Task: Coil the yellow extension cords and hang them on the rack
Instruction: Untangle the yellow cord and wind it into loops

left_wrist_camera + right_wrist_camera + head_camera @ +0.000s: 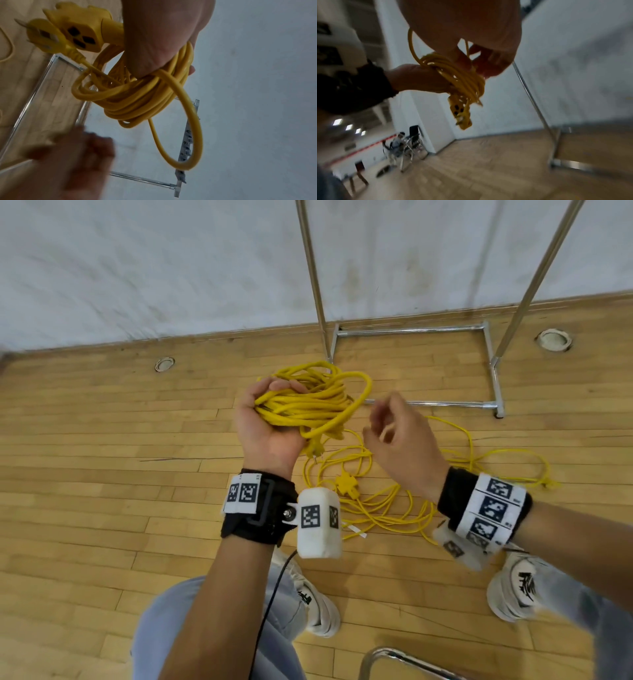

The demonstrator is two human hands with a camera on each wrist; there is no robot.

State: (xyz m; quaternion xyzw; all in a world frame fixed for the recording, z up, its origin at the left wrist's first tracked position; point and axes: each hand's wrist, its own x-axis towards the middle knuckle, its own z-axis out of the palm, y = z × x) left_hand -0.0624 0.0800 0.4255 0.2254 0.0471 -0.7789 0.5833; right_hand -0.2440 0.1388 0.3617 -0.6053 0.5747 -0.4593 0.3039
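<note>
- Denim trouser legs (171, 628) and white shoes (318, 604), nearest the head camera; a curved chrome tube (394, 659) at the bottom edge, its nature unclear.
- Left hand (263, 419), palm up. Fingers and thumb curled round the coiled cord (308, 402), clasping the bundle's many turns against the palm. In the left wrist view the socket block (80, 33) and plug (44, 36) hang together below the fist, and one slack loop (187, 128) droops wider than the rest.
- Right hand (400, 436), just beside the coil and apart from it. Fingers loosely bent, gripping nothing; motion blur hides finer detail.
- Second cord (394, 508), yellow, uncoiled, sprawled on the wooden floor (102, 457) between the feet and the rack base, with its multi-way socket (346, 485) among the strands.
- Rack (493, 364), chrome, standing on the floor against the white wall (137, 268). Two uprights and the base frame show in the head view; the hanging bar lies out of frame.
- Step in hand, as judged: the first coil looks finished and ready to hang. Best practice: bring the right hand in to tuck the drooping loop level with the others, keep the left clasp firm so no turns slip, let plug and socket dangle lowest, then lift the bundle onto the bar before starting the floor cord.
</note>
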